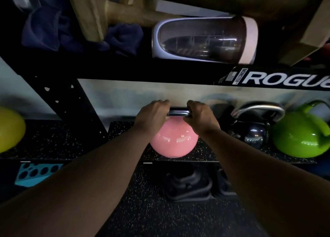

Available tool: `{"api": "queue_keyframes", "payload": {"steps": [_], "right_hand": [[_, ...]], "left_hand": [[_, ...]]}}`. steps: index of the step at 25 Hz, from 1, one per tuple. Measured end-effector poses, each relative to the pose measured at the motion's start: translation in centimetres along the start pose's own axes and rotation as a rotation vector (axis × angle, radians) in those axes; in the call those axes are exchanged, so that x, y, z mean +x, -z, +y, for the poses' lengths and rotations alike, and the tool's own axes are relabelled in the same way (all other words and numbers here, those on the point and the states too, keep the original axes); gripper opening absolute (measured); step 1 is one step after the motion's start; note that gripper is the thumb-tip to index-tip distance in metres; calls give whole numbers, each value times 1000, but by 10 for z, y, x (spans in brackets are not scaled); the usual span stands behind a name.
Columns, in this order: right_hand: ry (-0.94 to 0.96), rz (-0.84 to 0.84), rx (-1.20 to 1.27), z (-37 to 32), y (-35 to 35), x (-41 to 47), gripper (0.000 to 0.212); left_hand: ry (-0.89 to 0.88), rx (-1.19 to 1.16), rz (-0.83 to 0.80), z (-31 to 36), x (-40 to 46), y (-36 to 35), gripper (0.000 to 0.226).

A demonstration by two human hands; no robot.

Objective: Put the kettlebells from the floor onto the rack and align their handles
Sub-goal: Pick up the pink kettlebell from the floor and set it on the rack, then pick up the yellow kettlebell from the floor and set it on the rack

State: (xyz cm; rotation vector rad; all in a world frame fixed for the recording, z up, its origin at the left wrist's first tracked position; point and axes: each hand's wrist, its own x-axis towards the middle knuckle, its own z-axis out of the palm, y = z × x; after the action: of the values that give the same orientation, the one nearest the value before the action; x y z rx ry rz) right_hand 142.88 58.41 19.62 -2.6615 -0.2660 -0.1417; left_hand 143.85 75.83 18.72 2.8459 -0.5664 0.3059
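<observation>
A pink kettlebell [174, 142] with a steel handle sits on the speckled lower shelf of the black rack [205, 158], at the middle of the view. My left hand [152, 116] and my right hand [200, 117] both grip its handle from above, one at each end. To its right on the same shelf stand a black kettlebell [253, 131] with a steel handle and a bright green kettlebell [300, 136]. A yellow kettlebell [9, 129] shows at the far left edge, beyond the rack's upright.
The shelf above [125, 70] holds a clear shaker bottle [203, 40] lying on its side, a dark blue cloth [59, 31] and wooden pieces. Below the shelf lie a dark object [187, 183] on the speckled floor and a teal block with holes [35, 173].
</observation>
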Motion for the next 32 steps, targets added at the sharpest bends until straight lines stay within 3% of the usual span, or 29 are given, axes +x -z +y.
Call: {"api": "queue_keyframes", "payload": {"steps": [3,6,15,18,21,26,32], "right_hand": [[-43,-25,29,14,-7,9,24],[-61,-19,45,24,-9,21,7],[-63,-181,-39,33,-3,34,26],[82,-112,-182,21,0,31,44],[302,-64,-228,-13,-3,26,50],[567,-131,-239,-96,-44,7,40],[801,-366,-183,-261,-136,-71,34]], "left_hand": [[40,20,-36,6,13,-15,28],[83,8,-67,9,30,-20,24],[139,-189,-127,2,39,-25,39],[162,-218,-72,-7,23,-21,44],[268,-146,-67,-25,-7,-9,59],[388,-6,-111,-85,-106,24,48],[718,44,-130,-159,-311,86,48]]}}
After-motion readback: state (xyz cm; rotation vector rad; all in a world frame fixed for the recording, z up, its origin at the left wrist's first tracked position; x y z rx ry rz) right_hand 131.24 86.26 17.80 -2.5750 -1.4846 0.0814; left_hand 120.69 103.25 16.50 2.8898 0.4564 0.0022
